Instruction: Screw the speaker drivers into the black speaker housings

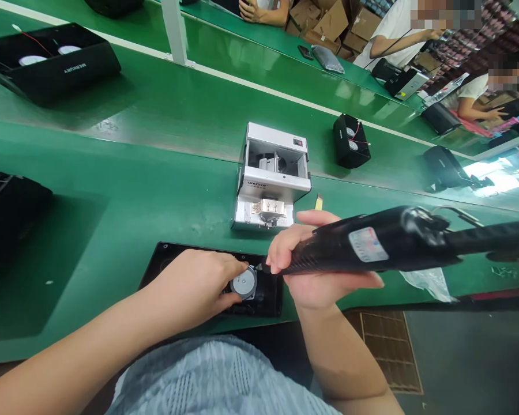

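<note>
A black rectangular panel (pixel 268 297) lies on the green bench in front of me. On it sits a round silver-backed speaker (pixel 244 282). The thumb and forefinger of my left hand (pixel 203 276) grip the speaker's rim from the left; its other fingers are hidden. My right hand (pixel 311 276) is wrapped round a black electric screwdriver (pixel 372 242) with a white label. The screwdriver lies nearly level, its tip end pointing left at the speaker's right edge. Whether the bit touches a screw I cannot make out.
Beyond the panel stands a silver screw feeder (pixel 277 178). Black speaker boxes stand at the far left (pixel 69 63), near left (pixel 8 213) and back right (pixel 352 141). A clear plastic bag (pixel 428 282) lies below the screwdriver. Other people sit across the bench.
</note>
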Tool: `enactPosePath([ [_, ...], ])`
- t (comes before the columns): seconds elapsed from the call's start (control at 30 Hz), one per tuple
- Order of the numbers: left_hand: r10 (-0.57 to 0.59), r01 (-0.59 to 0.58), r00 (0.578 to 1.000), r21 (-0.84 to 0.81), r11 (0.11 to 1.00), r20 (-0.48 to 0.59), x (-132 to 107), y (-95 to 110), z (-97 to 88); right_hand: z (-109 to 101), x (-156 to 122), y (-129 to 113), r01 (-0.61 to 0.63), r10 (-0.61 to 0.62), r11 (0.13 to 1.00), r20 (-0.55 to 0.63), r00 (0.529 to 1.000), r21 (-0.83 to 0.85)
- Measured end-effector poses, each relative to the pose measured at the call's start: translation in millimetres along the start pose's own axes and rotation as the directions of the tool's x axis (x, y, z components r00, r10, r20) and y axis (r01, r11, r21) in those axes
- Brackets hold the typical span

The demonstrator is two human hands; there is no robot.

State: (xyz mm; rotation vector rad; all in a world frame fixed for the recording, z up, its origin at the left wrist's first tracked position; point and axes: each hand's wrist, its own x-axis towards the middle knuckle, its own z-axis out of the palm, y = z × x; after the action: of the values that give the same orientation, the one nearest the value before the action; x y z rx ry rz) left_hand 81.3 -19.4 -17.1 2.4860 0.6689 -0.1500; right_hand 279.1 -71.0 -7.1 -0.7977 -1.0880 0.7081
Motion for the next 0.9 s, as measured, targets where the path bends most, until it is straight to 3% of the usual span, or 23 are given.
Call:
enactPosePath([
  [0.1,0.008,-0.008,1.0,-0.009,1.0,-0.01,0.5,-0.1,-1.8,2.9,-1.8,1.1,-0.011,0.011,1.0,0.053,0.999,-0.012],
  [0.47,0.001,-0.002,1.0,-0.083,0.997,-0.006,-0.5,3.1,-4.7,11.5,-23.7,4.7,-0.082,0.081,0.997,-0.1,0.992,-0.014],
  [0.8,-0.032,0.031,0.999,-0.041,0.999,-0.003,-3.7,2.8,-2.4,19.5,-45.6,16.3,0.052,-0.055,0.998,-0.244,0.968,-0.019],
  [0.9,-0.036,0.036,0.999,-0.043,0.998,-0.006,-3.7,0.8,0.0,17.7,-46.2,10.3,0.009,-0.015,0.999,-0.198,0.98,-0.033],
])
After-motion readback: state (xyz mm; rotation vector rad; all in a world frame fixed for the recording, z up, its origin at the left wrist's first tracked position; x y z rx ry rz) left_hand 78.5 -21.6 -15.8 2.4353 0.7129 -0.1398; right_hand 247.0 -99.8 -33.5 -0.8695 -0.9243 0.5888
